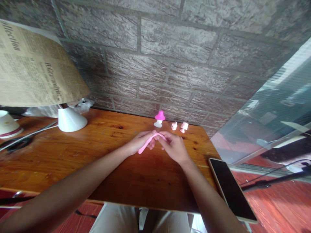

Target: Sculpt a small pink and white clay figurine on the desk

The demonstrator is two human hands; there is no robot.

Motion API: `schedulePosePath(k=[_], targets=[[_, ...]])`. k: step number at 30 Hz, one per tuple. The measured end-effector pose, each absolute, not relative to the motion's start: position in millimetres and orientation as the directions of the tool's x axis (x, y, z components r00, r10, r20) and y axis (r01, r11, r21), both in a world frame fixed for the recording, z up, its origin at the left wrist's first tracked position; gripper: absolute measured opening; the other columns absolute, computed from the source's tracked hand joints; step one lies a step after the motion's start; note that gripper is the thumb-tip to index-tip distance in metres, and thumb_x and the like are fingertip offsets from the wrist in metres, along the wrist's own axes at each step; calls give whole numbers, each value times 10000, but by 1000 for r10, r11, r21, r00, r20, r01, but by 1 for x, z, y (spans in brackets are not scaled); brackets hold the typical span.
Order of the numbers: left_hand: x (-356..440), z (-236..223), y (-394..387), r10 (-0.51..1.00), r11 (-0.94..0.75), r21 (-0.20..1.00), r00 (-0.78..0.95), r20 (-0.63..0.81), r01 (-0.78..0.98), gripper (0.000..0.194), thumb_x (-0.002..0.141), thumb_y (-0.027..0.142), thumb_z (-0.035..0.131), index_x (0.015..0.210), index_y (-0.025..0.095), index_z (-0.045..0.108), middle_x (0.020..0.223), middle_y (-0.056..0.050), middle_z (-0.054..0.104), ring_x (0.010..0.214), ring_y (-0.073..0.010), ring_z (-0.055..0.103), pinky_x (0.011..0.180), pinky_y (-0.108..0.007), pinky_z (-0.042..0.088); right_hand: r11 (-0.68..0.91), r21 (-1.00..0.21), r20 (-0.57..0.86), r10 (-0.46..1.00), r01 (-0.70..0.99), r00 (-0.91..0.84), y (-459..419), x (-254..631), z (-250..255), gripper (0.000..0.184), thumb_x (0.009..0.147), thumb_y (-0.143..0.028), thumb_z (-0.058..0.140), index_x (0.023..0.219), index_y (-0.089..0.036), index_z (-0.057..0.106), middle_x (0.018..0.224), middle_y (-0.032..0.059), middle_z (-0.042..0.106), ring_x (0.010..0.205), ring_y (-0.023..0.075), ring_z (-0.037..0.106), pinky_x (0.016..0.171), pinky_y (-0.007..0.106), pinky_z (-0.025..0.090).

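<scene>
A long strip of pink modelling clay bends between my two hands above the wooden table. My left hand is closed on its left part, with one end hanging free below the fingers. My right hand pinches the other end near the bend. Just beyond my hands stands a small mushroom figure with a bright pink cap and a white stem. To its right are two small pale pink clay pieces, one rounded and one with a blocky top. Some fingertips are hidden behind the strip.
On the left stand a lamp with a newsprint shade and white base, a paper cup and dark-handled scissors. A tablet lies at the table's right edge. A stone-patterned wall closes off the back.
</scene>
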State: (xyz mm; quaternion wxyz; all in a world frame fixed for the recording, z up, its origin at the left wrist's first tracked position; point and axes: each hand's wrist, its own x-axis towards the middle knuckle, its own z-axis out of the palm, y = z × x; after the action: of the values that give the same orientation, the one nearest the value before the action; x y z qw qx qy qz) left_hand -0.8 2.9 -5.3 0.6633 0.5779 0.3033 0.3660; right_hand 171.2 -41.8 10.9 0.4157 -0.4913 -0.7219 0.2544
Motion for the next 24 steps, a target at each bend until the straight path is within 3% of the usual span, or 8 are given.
schedulePosePath(k=[10, 14, 24], targets=[[0, -4, 3, 863, 72, 984, 504, 19, -161, 487, 780, 621, 584, 803, 135, 610, 536, 11, 569, 482, -105, 514, 507, -226, 393, 362, -791, 351, 929, 494, -119, -41, 173, 13, 367, 881, -453, 566, 1156, -223, 644, 922, 27, 729, 614, 133, 654, 547, 241, 547], [0, -5, 4, 890, 106, 978, 456, -14, -178, 486, 776, 618, 591, 793, 132, 598, 516, 15, 554, 466, -103, 499, 491, -223, 387, 346, -803, 352, 932, 486, -81, -38, 176, 12, 356, 877, -470, 561, 1081, -205, 682, 859, 29, 730, 570, 128, 638, 527, 240, 549], [-2, -5, 7, 907, 124, 969, 421, -25, -211, 491, 772, 627, 589, 764, 136, 596, 518, 11, 545, 469, -102, 490, 488, -223, 387, 364, -818, 306, 931, 445, -199, -37, 176, 10, 331, 879, -451, 556, 1064, -222, 708, 823, 13, 716, 652, 144, 659, 547, 244, 575]])
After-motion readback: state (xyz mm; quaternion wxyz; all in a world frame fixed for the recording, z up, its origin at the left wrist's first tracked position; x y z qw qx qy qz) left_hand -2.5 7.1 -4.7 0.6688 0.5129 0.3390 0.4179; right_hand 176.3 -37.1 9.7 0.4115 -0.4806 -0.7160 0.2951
